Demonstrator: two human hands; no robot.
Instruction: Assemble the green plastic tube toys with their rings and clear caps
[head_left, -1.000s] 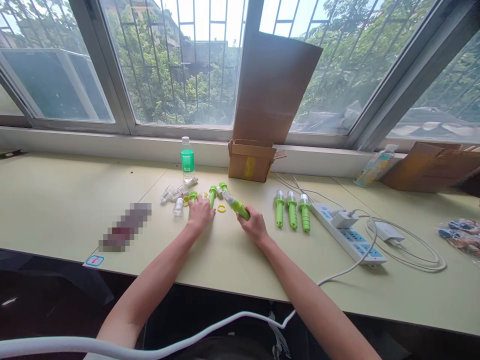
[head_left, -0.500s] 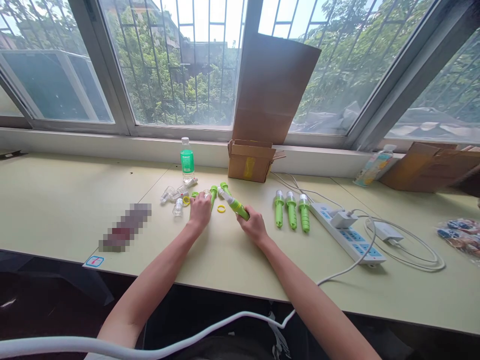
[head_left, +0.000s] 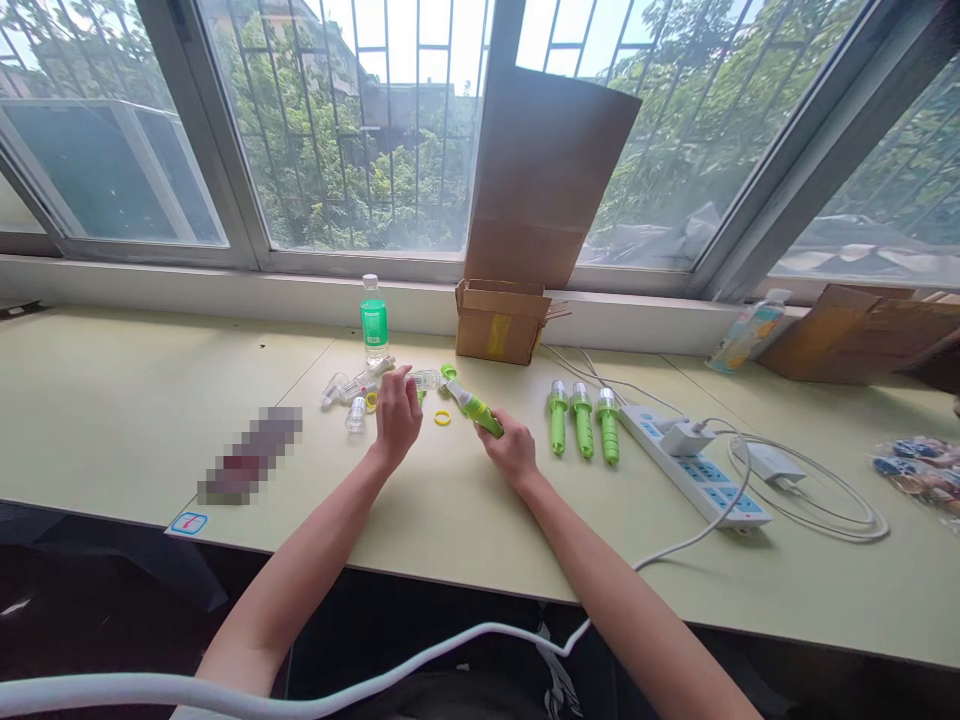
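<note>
Grasping a green tube (head_left: 480, 412), your right grip (head_left: 510, 450) is closed round its near end; the tube's pale tip (head_left: 455, 390) points forward and left. Your left grip (head_left: 397, 420) pinches a clear cover (head_left: 426, 379), its free end by that tip; contact cannot be confirmed. Between your grips, a yellow ring (head_left: 442, 418) lies on the worktop (head_left: 465, 510). Three silver-topped green pieces (head_left: 583, 425) sit right of your right grip; a bottle (head_left: 374, 322) stands beyond your left.

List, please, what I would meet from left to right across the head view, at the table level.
Sticker → left hand → yellow ring between the hands → right hand → three green tubes → power strip → plastic packet.
</note>
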